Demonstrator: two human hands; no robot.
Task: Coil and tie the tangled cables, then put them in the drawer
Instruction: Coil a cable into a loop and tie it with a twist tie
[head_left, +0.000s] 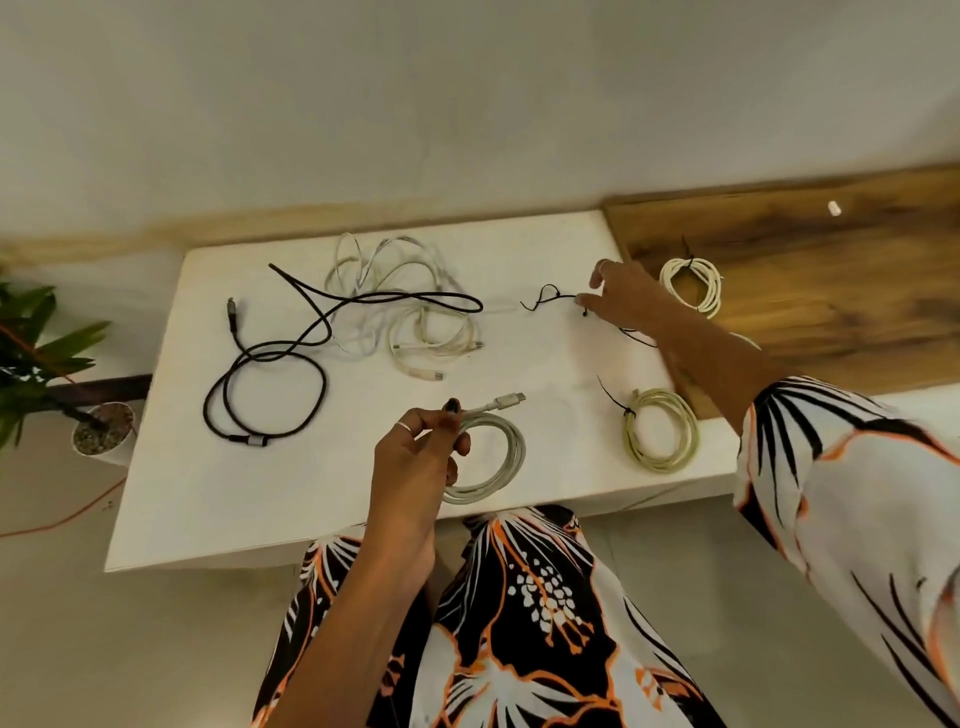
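matt white table (218, 493), grained wood board (831, 312)

A white coiled cable (488, 457) is held up at 6 o'clock, its plug sticking out to the right. A loose black cable (270, 384) is spread out at 9 o'clock. A tangled white pile (400, 296) lies at 12 o'clock. Two tied coils are seen: a yellow-green coil (662, 430) at 4 o'clock and a cream coil (693, 286) at 2 o'clock. Thin black ties (545, 299) lie at 1 o'clock.
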